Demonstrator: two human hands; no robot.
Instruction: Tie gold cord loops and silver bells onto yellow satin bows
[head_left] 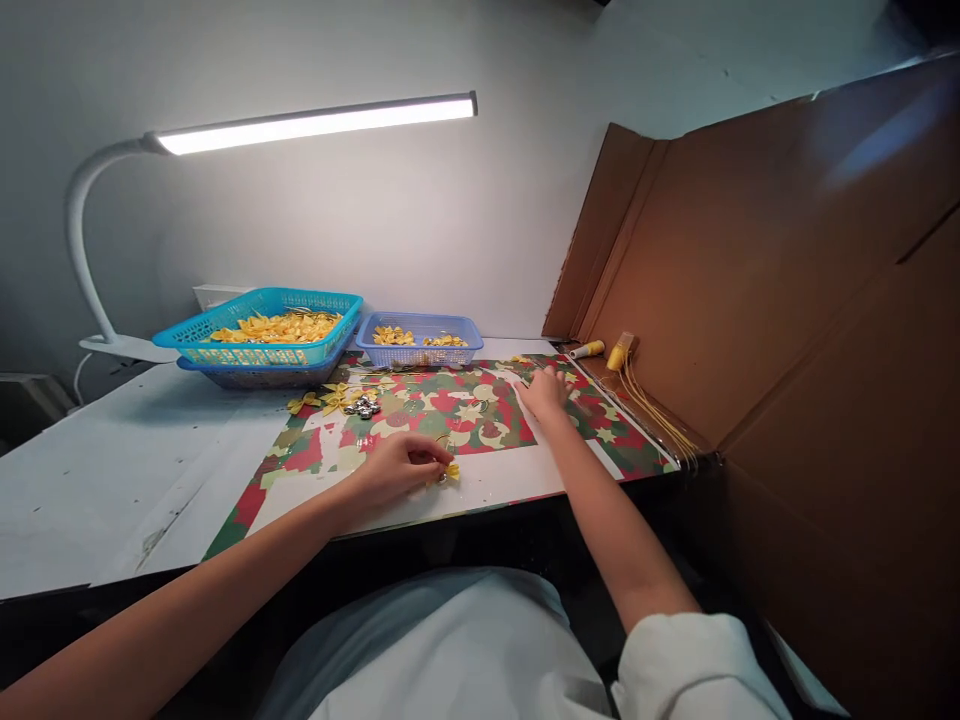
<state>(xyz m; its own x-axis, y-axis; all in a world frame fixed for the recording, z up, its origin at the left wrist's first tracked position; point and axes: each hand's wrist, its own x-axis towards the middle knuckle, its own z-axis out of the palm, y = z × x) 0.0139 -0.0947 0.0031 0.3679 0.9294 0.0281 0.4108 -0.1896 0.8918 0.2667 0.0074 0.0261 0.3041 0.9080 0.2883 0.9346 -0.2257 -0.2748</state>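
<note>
My left hand [401, 467] is closed in a pinch over the white strip at the front of the patterned mat. Between its fingertips is a small yellow bow [451, 471], with a thin loop rising beside it. Farther off to the right, my right hand [546, 392] reaches low over the mat [427, 405], thumb apart from the bent fingers; what lies under the fingertips is hidden. Several yellow bows [334, 397] lie loose at the mat's left, beside a pile of shiny silver pieces [363, 407].
A turquoise basket [262, 352] full of yellow pieces rests on a blue one at back left. Near it stands a smaller blue basket [420, 353]. Cardboard [787, 280] walls the right side, by a yellow spool [589, 349] and thin cords [652, 405]. A lamp [315, 122] hangs above.
</note>
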